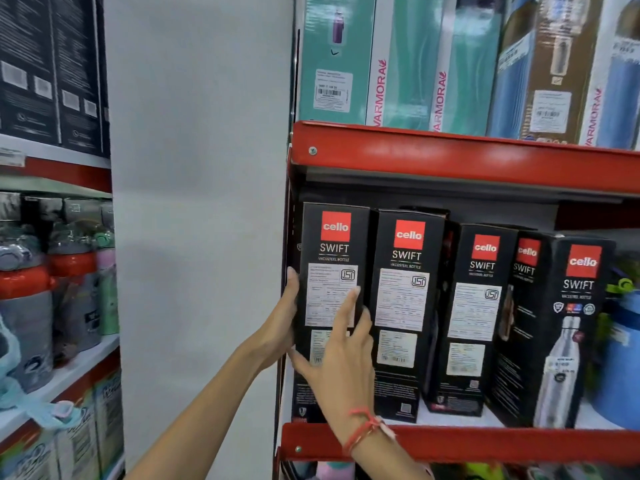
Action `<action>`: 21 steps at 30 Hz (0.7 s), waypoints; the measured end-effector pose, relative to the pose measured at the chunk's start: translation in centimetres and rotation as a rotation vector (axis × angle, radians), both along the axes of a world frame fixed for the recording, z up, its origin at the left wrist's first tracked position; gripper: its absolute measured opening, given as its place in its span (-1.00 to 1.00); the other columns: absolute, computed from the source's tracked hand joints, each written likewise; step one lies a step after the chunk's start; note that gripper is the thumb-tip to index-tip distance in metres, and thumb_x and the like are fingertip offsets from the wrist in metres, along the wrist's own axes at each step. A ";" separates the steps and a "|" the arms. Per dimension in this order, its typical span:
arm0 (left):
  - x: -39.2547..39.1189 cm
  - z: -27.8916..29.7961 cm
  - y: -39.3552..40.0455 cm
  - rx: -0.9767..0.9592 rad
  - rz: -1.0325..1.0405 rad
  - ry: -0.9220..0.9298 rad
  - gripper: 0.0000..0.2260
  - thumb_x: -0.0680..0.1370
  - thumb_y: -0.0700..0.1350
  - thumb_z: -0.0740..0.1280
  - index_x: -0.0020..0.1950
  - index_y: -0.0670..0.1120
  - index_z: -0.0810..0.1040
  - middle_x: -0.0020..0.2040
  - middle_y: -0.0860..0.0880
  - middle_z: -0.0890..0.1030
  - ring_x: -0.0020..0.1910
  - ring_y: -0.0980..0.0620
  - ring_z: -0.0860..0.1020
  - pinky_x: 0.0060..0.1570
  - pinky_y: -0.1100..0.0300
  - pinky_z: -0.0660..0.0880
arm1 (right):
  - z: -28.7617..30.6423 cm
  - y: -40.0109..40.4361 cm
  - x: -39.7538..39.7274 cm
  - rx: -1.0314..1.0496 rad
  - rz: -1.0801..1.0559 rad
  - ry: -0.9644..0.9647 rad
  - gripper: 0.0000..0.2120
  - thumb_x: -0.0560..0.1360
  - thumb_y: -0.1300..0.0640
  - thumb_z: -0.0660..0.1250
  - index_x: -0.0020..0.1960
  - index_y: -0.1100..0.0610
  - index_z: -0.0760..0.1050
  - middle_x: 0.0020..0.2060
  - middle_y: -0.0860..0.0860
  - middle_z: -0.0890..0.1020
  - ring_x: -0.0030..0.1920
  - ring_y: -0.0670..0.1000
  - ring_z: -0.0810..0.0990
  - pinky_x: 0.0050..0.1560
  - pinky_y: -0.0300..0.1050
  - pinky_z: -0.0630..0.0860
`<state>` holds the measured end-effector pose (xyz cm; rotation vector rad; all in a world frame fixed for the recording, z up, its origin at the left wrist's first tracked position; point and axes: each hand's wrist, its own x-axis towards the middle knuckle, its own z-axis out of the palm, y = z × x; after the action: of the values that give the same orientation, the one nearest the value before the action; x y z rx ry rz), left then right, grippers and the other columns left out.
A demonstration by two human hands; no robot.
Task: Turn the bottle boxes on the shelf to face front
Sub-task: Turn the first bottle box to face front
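Observation:
Several black "cello SWIFT" bottle boxes stand in a row on the red shelf (pixel 485 441). The leftmost box (pixel 334 251) shows its label side with white stickers. My left hand (pixel 282 323) grips its left edge, fingers wrapped behind. My right hand (pixel 341 355) lies on its face, fingers spread, index finger on the sticker. The second box (pixel 407 306) and third box (pixel 474 306) also show label sides. A fourth box (pixel 524 306) is angled. The rightmost box (pixel 571 323) shows the steel bottle picture.
The shelf above (pixel 467 157) holds teal and blue bottle boxes (pixel 408 64). A white wall panel (pixel 197 202) stands left of the rack. Further left, another rack holds bottles (pixel 72 282) and dark boxes (pixel 52 67). A blue item (pixel 620 368) sits at the far right.

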<state>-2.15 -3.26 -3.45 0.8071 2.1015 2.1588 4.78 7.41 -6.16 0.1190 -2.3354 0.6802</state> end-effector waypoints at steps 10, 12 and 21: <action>3.9 2.2 -3.1 -0.033 0.229 0.162 -0.46 0.36 0.37 0.31 0.32 0.44 0.27 0.27 0.15 0.52 0.22 0.17 0.53 0.00 0.23 0.56 | 1.4 1.5 0.7 -0.159 0.277 0.105 0.29 0.20 -0.15 0.48 0.43 -0.17 -0.55 0.46 -0.04 0.04 0.35 0.06 0.36 0.22 0.01 0.50; 4.5 2.1 -3.7 -0.077 0.316 0.217 -0.37 0.30 0.27 0.45 0.31 0.43 0.26 0.26 0.08 0.49 0.23 0.05 0.53 0.09 0.07 0.57 | 1.8 2.6 0.4 -0.233 0.391 0.067 0.31 0.15 -0.09 0.50 0.41 -0.26 -0.53 0.42 -0.15 0.06 0.33 -0.18 0.32 0.22 -0.13 0.49; 5.9 0.5 -3.1 -0.053 0.323 0.353 -0.14 0.39 -0.07 0.50 0.38 0.54 0.03 0.31 0.05 0.55 0.20 -0.03 0.60 0.03 0.08 0.63 | 5.2 6.8 -1.8 -0.146 0.742 -0.182 0.22 0.30 -0.09 0.54 0.49 -0.18 -0.41 0.51 -0.16 0.12 0.41 -0.37 0.13 0.42 -0.29 0.16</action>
<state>3.74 -6.37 -2.97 0.9646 2.6117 2.2286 2.93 14.20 -0.93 0.9197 -2.3809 1.2525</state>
